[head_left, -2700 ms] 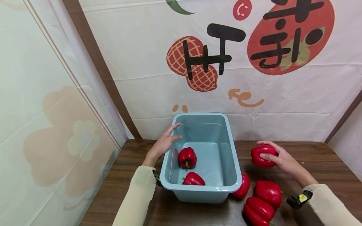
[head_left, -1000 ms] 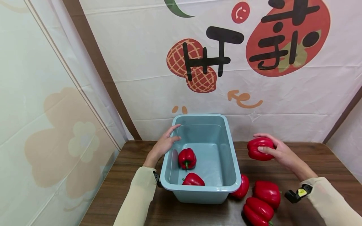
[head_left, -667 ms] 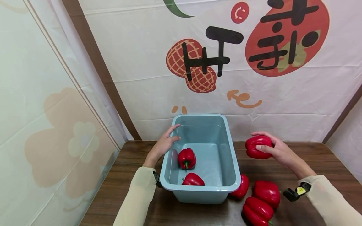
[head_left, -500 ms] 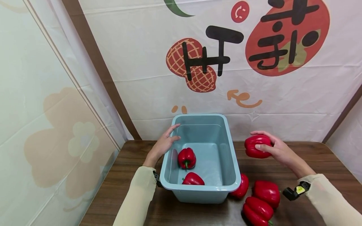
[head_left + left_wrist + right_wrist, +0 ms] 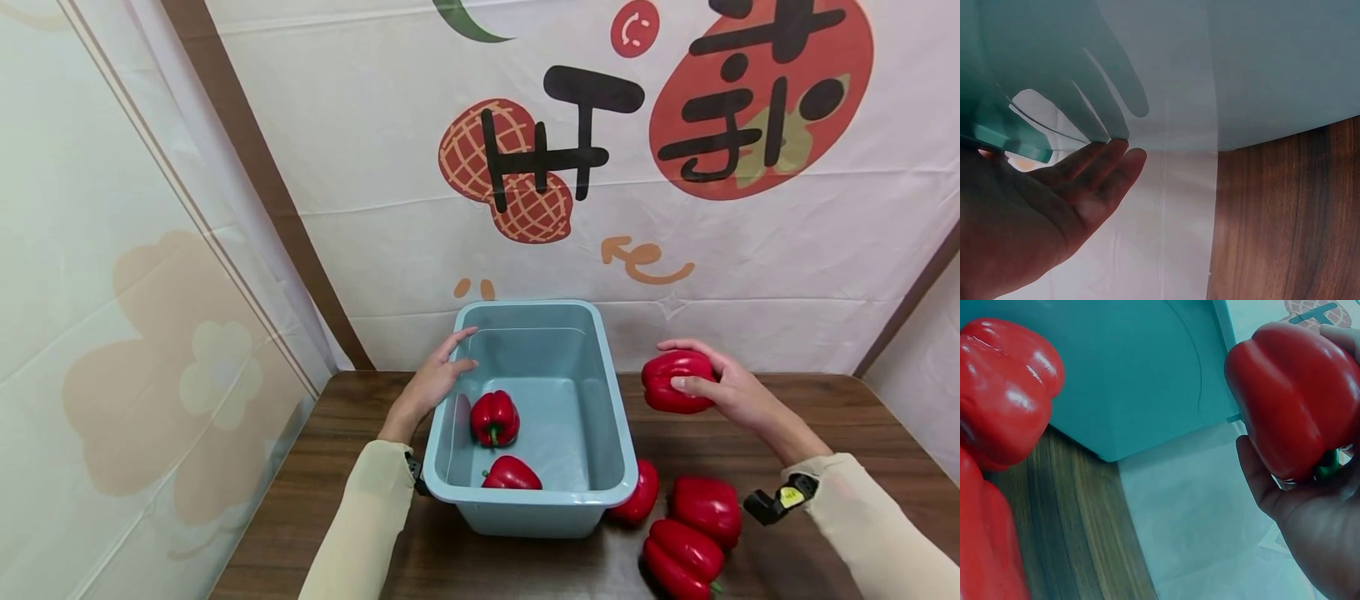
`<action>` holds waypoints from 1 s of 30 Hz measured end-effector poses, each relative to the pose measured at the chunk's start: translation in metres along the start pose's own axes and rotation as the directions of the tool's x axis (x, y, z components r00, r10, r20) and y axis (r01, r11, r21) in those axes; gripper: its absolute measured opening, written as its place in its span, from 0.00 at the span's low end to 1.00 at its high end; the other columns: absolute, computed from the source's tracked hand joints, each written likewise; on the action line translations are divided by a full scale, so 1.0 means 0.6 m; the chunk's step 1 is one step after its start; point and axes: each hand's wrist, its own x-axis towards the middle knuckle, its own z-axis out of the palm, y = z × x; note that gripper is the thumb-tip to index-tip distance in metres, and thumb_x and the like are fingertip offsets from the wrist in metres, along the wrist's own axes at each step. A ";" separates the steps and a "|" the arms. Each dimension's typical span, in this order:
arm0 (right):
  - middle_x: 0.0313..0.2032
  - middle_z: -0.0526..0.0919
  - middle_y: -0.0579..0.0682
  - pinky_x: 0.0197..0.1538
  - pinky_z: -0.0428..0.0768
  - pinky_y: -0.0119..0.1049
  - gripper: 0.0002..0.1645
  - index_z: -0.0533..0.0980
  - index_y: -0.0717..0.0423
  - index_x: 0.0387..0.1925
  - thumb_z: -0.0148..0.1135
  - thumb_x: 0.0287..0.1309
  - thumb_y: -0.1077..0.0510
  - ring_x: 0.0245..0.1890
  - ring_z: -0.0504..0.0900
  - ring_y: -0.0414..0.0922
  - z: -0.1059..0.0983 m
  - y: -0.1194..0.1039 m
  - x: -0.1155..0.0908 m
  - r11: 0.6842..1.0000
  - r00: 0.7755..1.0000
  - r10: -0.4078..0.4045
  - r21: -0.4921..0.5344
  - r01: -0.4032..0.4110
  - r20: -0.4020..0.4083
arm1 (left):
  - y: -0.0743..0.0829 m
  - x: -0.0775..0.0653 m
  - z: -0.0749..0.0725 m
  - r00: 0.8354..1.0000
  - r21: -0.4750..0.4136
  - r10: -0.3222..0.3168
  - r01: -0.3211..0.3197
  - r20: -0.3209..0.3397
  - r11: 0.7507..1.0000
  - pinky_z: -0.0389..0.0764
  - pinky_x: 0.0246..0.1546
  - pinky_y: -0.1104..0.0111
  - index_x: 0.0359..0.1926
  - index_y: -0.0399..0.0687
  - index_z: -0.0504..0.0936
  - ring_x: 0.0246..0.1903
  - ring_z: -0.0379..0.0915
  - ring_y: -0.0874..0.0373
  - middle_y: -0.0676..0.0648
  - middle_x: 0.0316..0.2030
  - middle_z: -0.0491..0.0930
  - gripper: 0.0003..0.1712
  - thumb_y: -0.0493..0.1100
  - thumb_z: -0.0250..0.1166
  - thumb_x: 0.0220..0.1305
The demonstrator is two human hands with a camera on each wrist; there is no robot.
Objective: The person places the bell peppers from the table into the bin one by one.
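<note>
My right hand holds a red bell pepper in the air to the right of a light blue plastic tub. In the right wrist view the fingers wrap the pepper, its green stem toward the palm. My left hand holds the tub's left rim, thumb and index finger reaching over it. The left wrist view shows the other fingers against the outer wall. Inside the tub lie two red bell peppers, one whole in view, the other partly hidden behind the near rim.
On the brown wooden table, three more bell peppers lie right of the tub: one partly behind its corner, two side by side nearer the front. A printed cloth wall stands close behind the tub.
My right hand has raised the bell pepper and brought it a little left, toward the tub. The left hand, the tub and the other peppers stay in place.
</note>
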 end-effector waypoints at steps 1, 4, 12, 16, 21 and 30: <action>0.52 0.78 0.44 0.43 0.86 0.42 0.33 0.62 0.57 0.69 0.57 0.64 0.64 0.49 0.80 0.44 0.000 -0.001 0.000 1.000 1.000 -0.005 0.001 0.005 0.002 | 0.000 0.000 0.000 1.000 0.001 0.001 -0.001 0.001 1.000 0.72 0.56 0.38 0.76 0.63 0.56 0.65 0.63 0.35 0.41 0.76 0.51 0.33 0.46 0.52 0.72; 0.52 0.78 0.44 0.43 0.86 0.42 0.31 0.63 0.54 0.68 0.57 0.64 0.64 0.49 0.80 0.43 -0.001 -0.002 0.002 1.000 1.000 -0.009 0.002 0.009 0.004 | 0.000 0.000 0.000 1.000 -0.003 0.000 0.000 0.003 1.000 0.72 0.56 0.37 0.76 0.63 0.56 0.66 0.63 0.35 0.41 0.76 0.51 0.33 0.45 0.51 0.73; 0.52 0.79 0.45 0.42 0.85 0.40 0.30 0.64 0.54 0.68 0.55 0.65 0.65 0.49 0.80 0.44 -0.001 -0.010 0.007 1.000 1.000 -0.024 0.011 0.024 0.003 | 0.017 -0.007 -0.001 0.999 -0.020 -0.028 0.028 0.028 0.999 0.70 0.57 0.37 0.77 0.57 0.54 0.67 0.61 0.33 0.38 0.76 0.49 0.35 0.44 0.51 0.73; 0.51 0.79 0.45 0.42 0.85 0.40 0.30 0.64 0.55 0.68 0.54 0.65 0.65 0.48 0.81 0.43 0.001 -0.016 0.010 0.999 0.999 -0.032 0.004 0.032 -0.002 | 0.029 -0.012 -0.002 0.999 -0.018 -0.039 0.040 0.035 0.999 0.68 0.59 0.37 0.77 0.53 0.54 0.67 0.60 0.33 0.36 0.76 0.48 0.35 0.43 0.51 0.72; 0.51 0.79 0.46 0.42 0.85 0.40 0.30 0.64 0.55 0.67 0.55 0.65 0.65 0.48 0.80 0.43 0.004 -0.022 0.015 0.999 0.999 -0.032 0.002 0.032 -0.006 | 0.016 -0.005 -0.001 0.999 -0.017 -0.036 0.036 0.023 0.999 0.67 0.60 0.36 0.77 0.58 0.55 0.68 0.58 0.34 0.40 0.77 0.47 0.34 0.45 0.51 0.72; 0.51 0.78 0.45 0.42 0.85 0.41 0.30 0.64 0.54 0.67 0.56 0.64 0.64 0.49 0.80 0.44 0.011 -0.026 0.020 1.000 1.000 -0.024 -0.010 0.024 -0.004 | -0.005 0.003 0.000 1.000 -0.005 -0.012 0.012 -0.016 1.000 0.70 0.58 0.37 0.75 0.66 0.58 0.67 0.61 0.37 0.43 0.76 0.52 0.33 0.48 0.52 0.71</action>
